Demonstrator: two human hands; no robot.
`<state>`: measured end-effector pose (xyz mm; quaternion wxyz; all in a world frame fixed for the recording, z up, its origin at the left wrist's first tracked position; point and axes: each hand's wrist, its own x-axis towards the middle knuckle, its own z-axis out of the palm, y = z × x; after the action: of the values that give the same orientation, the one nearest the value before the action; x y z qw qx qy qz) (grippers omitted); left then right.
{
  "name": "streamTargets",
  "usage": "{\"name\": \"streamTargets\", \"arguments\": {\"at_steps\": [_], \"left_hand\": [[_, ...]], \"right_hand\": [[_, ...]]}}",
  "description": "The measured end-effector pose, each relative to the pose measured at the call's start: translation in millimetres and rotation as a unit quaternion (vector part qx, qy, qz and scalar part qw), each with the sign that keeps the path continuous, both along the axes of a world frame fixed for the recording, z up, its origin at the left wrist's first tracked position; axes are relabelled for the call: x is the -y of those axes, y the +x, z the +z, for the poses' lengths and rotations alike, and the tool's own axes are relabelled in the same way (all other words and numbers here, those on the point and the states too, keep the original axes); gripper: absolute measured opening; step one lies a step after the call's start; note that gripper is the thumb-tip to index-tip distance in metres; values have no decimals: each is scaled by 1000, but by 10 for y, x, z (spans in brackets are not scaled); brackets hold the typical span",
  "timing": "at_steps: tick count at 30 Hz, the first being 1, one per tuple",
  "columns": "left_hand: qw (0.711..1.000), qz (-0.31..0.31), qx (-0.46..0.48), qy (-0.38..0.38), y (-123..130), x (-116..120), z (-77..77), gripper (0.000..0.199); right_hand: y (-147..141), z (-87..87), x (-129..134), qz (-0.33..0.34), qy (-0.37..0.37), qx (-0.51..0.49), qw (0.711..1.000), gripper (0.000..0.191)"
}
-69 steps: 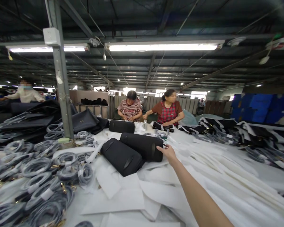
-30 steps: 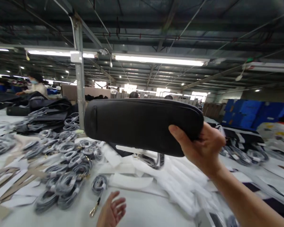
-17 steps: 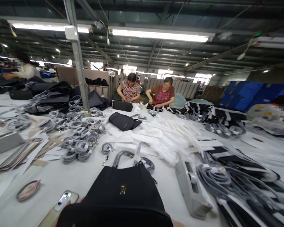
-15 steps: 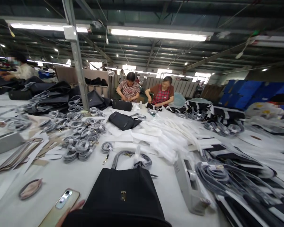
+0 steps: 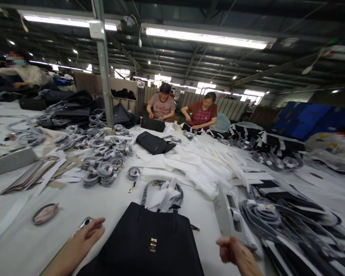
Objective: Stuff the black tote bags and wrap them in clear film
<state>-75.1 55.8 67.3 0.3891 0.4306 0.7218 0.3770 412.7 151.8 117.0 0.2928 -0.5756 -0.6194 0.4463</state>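
Note:
A black handbag (image 5: 152, 241) with a gold clasp lies in front of me, its wrapped handles (image 5: 145, 193) pointing away. My left hand (image 5: 89, 234) is to the left of the bag, fingers stretched out and holding nothing, above a phone (image 5: 80, 226) that it partly covers. To the right of the bag, apart from it, my right hand (image 5: 235, 253) has its fingers loosely curled, with nothing visible in them. It is nearest to a grey tape dispenser (image 5: 222, 211). A dark pointed object (image 5: 194, 227) shows beside the bag's right edge.
Coiled grey straps (image 5: 103, 172) and paper strips (image 5: 31, 174) lie to the left. White sheets (image 5: 189, 165) spread across the middle, with another black bag (image 5: 153, 142) beyond. Wrapped black pieces (image 5: 290, 199) crowd the right. A metal post (image 5: 105, 76) rises ahead; two co-workers (image 5: 162, 105) sit across the table.
Both hands have come into fuller view, the left moving up over the phone and the right appearing beside the dispenser. The bag now lies flatter. The view has shifted slightly left.

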Motion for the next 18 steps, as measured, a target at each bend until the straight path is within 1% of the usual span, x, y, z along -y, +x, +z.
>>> {"name": "streamTargets", "arguments": {"at_steps": [1,3,4,5,6,7,9,12,15,18], "left_hand": [[1000,-14,-11,15,35,-167,137,56],[996,-75,-29,44,156,-543,365,54],[990,-119,-44,62,242,-739,444,51],[979,-177,-65,77,342,-934,495,49],[974,-198,-72,85,451,-1122,517,45],[969,-215,-80,90,562,-1299,510,43],[961,-240,-101,90,770,-1607,427,40],[950,-270,-135,79,988,-1915,221,43],[942,-292,-146,81,1064,-2038,52,43],[940,-297,-143,89,1027,-2046,-28,40]], "right_hand": [[-95,30,-212,-9,34,26,999,64],[-375,49,-654,16,88,102,991,55],[-543,38,-864,22,104,126,986,52],[-717,16,-1058,22,112,134,984,49],[-885,-10,-1227,24,118,139,983,44],[-1040,-38,-1368,25,124,141,982,39],[-1280,-83,-1564,26,134,139,981,33],[-1442,-118,-1694,15,147,131,980,32],[-1414,-138,-1761,-22,156,125,980,32],[-1271,-128,-1877,-84,163,117,976,31]]}}
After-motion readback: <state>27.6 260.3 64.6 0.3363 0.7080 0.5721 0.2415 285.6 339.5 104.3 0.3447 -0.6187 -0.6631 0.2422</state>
